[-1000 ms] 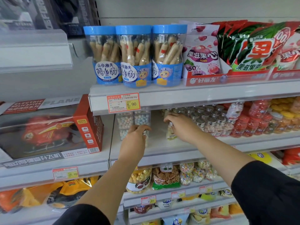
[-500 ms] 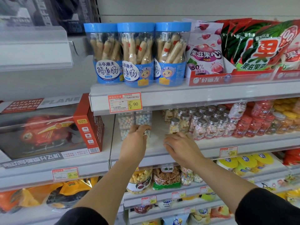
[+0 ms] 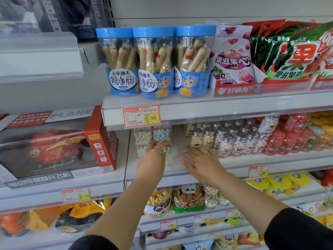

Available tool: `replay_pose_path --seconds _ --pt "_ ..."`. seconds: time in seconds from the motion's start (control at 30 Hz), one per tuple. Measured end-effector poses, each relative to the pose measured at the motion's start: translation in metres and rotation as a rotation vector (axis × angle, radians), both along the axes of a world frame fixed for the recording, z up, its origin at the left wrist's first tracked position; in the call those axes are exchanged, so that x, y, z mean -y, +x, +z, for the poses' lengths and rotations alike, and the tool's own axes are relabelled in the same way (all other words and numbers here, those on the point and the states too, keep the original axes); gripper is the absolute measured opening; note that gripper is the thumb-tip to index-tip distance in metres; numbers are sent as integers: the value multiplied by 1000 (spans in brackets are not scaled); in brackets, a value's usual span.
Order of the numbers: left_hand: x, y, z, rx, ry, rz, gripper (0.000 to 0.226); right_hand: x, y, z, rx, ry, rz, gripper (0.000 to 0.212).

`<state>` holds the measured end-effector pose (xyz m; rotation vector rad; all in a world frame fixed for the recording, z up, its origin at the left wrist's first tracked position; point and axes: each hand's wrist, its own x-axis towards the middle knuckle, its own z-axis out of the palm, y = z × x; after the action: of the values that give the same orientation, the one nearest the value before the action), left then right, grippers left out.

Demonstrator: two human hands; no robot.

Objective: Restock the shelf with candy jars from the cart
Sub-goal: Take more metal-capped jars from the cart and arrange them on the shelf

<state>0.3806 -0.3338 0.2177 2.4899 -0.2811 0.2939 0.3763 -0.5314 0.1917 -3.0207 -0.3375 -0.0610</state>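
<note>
The left hand point(image 3: 153, 160) curls its fingers round the top of a small clear candy jar with a silver metal cap point(image 3: 164, 149) at the front of the white metal shelf point(image 3: 261, 160). The jar's body is blurred, so I cannot tell whether it stands on the shelf. At 3 o'clock from it, the right hand point(image 3: 202, 164) lies palm down, fingers straight and spread, holding nothing. Its fingertips lie just beside the cluster of matching silver-capped candy jars point(image 3: 232, 139) at its 1 o'clock; whether they touch is unclear.

At 12 o'clock from the left hand, just behind the held jar, stand clear plastic boxes of pastel candy balls point(image 3: 152, 135), partly hidden by the knuckles; three compartments show. The cluster holds more than a dozen jars, its back rows cut off by the upper shelf edge. At its 3 o'clock crowd red plastic bottles with red caps point(image 3: 288, 139).

On the shelf above, at 12 o'clock, three clear tubs with blue lids point(image 3: 155, 62) stand side by side, touching. A red-and-yellow price tag point(image 3: 141, 116) hangs below them. At 9 o'clock from the left hand sits one orange-red cardboard toy helicopter box point(image 3: 54, 147).
</note>
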Motion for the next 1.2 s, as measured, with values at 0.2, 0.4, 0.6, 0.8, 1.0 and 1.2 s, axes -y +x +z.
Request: replay_pose_path --seconds 0.2,0.4,0.6,0.8,1.0,1.2 --pt "1 -1 1 0 2 11 40 -2 -3 0 -38 55 -43 51" --pt "1 -1 1 -9 4 18 39 -4 8 2 -61 81 -31 50" --pt "1 -1 0 -10 -8 10 39 -12 22 3 -72 59 -52 49" --pt "0 -2 0 -5 -10 0 39 -13 25 3 -66 122 -24 48" --pt "0 -5 1 3 -51 -48 38 8 -3 11 119 286 -86 37" --pt "33 1 8 -9 -68 -108 42 26 -9 0 46 245 -181 47"
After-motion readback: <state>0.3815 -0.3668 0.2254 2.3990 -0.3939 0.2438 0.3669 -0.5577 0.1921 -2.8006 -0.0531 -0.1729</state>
